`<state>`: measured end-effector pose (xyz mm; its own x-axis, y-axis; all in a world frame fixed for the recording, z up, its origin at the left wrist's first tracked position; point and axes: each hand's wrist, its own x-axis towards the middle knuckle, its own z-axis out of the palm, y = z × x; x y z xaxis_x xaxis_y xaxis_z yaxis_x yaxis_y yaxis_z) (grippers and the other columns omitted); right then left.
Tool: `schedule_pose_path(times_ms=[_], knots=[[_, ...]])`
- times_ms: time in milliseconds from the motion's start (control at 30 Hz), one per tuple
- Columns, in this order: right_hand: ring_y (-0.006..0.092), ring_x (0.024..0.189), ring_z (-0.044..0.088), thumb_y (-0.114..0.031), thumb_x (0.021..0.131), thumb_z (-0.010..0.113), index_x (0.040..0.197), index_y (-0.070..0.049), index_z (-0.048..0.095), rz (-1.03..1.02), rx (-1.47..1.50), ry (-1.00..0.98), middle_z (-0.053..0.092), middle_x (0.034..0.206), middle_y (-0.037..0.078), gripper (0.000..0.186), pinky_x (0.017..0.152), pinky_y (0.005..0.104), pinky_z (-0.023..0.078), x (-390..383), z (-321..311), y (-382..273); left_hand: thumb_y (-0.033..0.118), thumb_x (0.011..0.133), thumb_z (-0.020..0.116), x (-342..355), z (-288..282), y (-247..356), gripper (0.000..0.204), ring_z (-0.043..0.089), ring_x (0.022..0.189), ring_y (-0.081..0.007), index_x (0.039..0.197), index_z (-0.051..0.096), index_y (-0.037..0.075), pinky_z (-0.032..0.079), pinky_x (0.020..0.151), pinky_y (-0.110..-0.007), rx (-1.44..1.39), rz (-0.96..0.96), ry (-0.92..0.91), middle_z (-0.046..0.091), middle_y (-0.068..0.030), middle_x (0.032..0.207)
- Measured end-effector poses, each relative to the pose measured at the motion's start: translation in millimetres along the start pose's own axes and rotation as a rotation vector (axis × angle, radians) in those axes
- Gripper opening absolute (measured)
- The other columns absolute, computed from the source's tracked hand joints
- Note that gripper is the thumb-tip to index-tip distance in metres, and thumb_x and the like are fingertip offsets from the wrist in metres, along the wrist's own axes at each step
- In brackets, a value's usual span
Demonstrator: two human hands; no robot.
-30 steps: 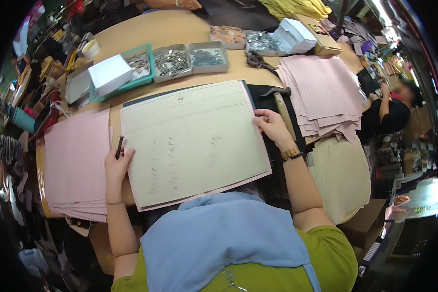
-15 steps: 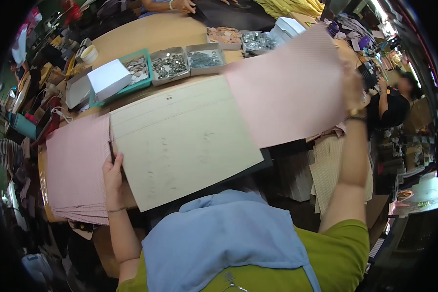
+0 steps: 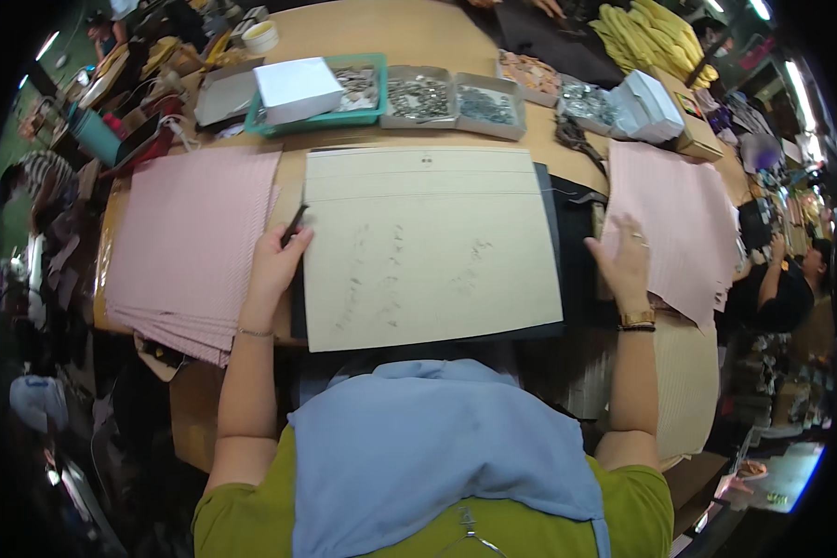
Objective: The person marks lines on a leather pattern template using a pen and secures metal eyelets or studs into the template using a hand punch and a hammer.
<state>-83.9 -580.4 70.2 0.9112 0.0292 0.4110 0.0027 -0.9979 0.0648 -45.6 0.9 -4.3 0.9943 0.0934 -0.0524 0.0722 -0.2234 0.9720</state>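
A pale rectangular board with ruled lines and faint handwriting lies in front of me on a dark mat. My left hand is closed at its left edge. A slim dark pen-like tool sticks up from the fingers; its exact kind is unclear. Left of that hand lies a stack of pink striped sheets. My right hand is open with fingers spread, holding nothing, at the near-left edge of a single pink sheet on the right.
Along the back stand a teal tray topped by a white box, and cardboard trays of metal parts. Dark scissors-like tools lie near the right sheet. Cream sheets sit below it. Another person's hand shows at the far edge.
The right hand has let go of the pink sheet, which now lies on the right. The pale board, tilted before, appears straight in front of me. My head view has shifted.
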Motion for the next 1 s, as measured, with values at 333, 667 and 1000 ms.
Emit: schedule_pose_path(times_ms=[333, 667, 1000], knots=[[0.0431, 0.157, 0.025, -0.090, 0.085, 0.048, 0.165, -0.004, 0.028, 0.830, -0.269, -0.282, 0.025, 0.169, 0.027, 0.119, 0.128, 0.0551, 0.015, -58.1, 90.6, 272.8, 0.055, 0.081, 0.082, -6.2, -62.2, 51.8, 0.055, 0.070, 0.076, -0.0260, 0.114, 0.072, 0.011, 0.053, 0.069, -0.038, 0.825, -0.109, 0.357, 0.072, -0.0113, 0.085], [0.0374, 0.137, 0.053, -0.018, 0.093, 0.077, 0.146, -0.003, 0.054, 0.348, 0.081, 0.117, 0.058, 0.145, 0.022, 0.060, 0.118, 0.0429, 0.039, 12.3, 49.7, 245.5, 0.053, 0.079, 0.081, -8.1, -56.8, 43.5, 0.064, 0.074, 0.100, -0.0395, 0.125, 0.068, 0.011, 0.058, 0.086, -0.048, 1.021, 0.020, 0.303, 0.077, -0.0177, 0.108], [0.0290, 0.113, 0.067, -0.015, 0.088, 0.080, 0.146, 0.001, 0.056, 0.164, 0.767, -0.243, 0.067, 0.132, 0.018, 0.066, 0.104, 0.0390, 0.051, -26.6, 0.5, -96.0, 0.020, 0.098, 0.061, -2.3, -79.8, 2.8, 0.033, 0.072, 0.083, -0.0324, 0.125, 0.064, 0.003, 0.057, 0.077, -0.040, 0.745, -0.015, 0.306, 0.073, -0.0179, 0.091]])
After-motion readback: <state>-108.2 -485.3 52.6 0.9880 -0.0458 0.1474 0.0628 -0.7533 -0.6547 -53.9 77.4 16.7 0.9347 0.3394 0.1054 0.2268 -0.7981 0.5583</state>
